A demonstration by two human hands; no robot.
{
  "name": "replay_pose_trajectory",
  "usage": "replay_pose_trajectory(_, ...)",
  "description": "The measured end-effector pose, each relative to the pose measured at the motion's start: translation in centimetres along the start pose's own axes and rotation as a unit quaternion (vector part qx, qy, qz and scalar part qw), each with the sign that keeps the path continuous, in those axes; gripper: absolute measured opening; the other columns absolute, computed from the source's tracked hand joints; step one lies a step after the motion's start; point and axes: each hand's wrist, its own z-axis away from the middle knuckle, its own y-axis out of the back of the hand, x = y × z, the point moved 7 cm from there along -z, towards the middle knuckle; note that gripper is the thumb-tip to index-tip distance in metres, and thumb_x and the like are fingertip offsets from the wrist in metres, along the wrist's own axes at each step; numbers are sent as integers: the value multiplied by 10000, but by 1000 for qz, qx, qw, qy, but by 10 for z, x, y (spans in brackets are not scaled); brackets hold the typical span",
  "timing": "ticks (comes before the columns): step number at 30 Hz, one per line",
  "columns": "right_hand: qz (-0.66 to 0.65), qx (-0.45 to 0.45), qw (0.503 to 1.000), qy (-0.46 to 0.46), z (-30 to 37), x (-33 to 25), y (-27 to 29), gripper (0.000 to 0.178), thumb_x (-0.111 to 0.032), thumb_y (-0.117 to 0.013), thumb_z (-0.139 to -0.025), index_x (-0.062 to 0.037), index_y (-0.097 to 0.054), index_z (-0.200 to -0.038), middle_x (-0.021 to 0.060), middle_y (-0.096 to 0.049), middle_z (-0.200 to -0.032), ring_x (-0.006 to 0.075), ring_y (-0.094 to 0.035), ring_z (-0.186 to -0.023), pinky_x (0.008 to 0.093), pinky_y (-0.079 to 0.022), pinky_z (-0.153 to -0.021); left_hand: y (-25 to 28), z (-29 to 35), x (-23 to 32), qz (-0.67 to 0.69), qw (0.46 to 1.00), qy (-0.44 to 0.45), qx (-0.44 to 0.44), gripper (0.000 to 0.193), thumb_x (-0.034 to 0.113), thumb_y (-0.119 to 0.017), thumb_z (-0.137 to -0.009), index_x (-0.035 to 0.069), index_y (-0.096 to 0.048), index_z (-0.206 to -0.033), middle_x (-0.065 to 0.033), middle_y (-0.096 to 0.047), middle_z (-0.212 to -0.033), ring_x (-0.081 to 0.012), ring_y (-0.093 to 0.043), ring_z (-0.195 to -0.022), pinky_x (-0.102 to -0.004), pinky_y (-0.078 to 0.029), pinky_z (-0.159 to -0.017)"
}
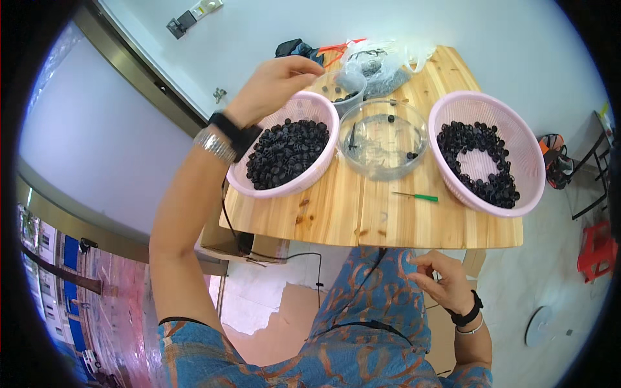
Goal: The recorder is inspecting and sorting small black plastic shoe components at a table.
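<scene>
My left hand (279,85) is raised over the left pink basket (328,107), its fingertips at the rim of a small clear tub (354,79). Its thumb and fingers come together in a pinch; whatever lies between them is too small to make out. Over my lap is my right hand (445,279), below the table's front edge, with fingers curled toward the thumb; I cannot make out what it holds. Many small black plastic parts (288,154) fill the left basket. A round clear container (381,169) in the middle holds a few black pieces and a dark slim tool (352,137).
To the right, another pink basket (532,165) holds black parts in a ring. A green-handled screwdriver (424,198) lies near the front of the wooden table (336,223). Plastic bags (388,81) sit at the back. A cable (291,255) hangs below; a red stool (596,252) stands right.
</scene>
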Motion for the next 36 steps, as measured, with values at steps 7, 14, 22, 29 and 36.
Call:
replay_pose_trajectory(7,-12,-7,1000,3,-18,13,1,241,-101,-702,-747,-26,-591,-948,35,-505,-620,102,-488,-504,223,-389,-454,-73,-126,-100,-412,888,-14,-205,204,152,-599,-736,46,-656,-901,-136,-650,-883,-272,-613,-844,-369,-470,-730)
replay_pose_trajectory(14,-16,-11,999,-27,-25,26,10,177,-78,-701,-736,-20,-615,-879,46,-536,-652,97,-497,-521,218,-380,-480,-127,-142,-161,-453,836,40,-308,214,161,-598,-706,65,-670,-883,-132,-654,-836,-259,-620,-799,-365,-475,-705)
replay_pose_trajectory(22,-42,-27,998,-31,-37,39,13,162,-74,-698,-745,-12,-610,-865,50,-538,-633,88,-512,-494,211,-378,-444,-130,-151,-175,-371,881,87,-281,178,74,-645,-632,88,-676,-807,-96,-657,-755,-205,-625,-688,-330,-480,-605)
replay_pose_trajectory(29,-30,-28,998,-53,-34,43,12,215,-150,-719,-720,-45,-620,-880,42,-521,-598,132,-500,-488,250,-378,-446,-116,-149,-158,-303,925,76,-216,195,56,-655,-683,72,-670,-877,-36,-647,-772,-140,-612,-670,-275,-500,-585)
replay_pose_trajectory(36,107,-49,993,16,-57,-8,22,204,-183,-684,-746,-61,-604,-889,63,-508,-618,216,-521,-523,303,-400,-463,-87,-125,-129,130,978,124,-107,222,103,-475,-906,-8,-574,-1070,-23,-610,-858,-57,-589,-708,-165,-500,-649)
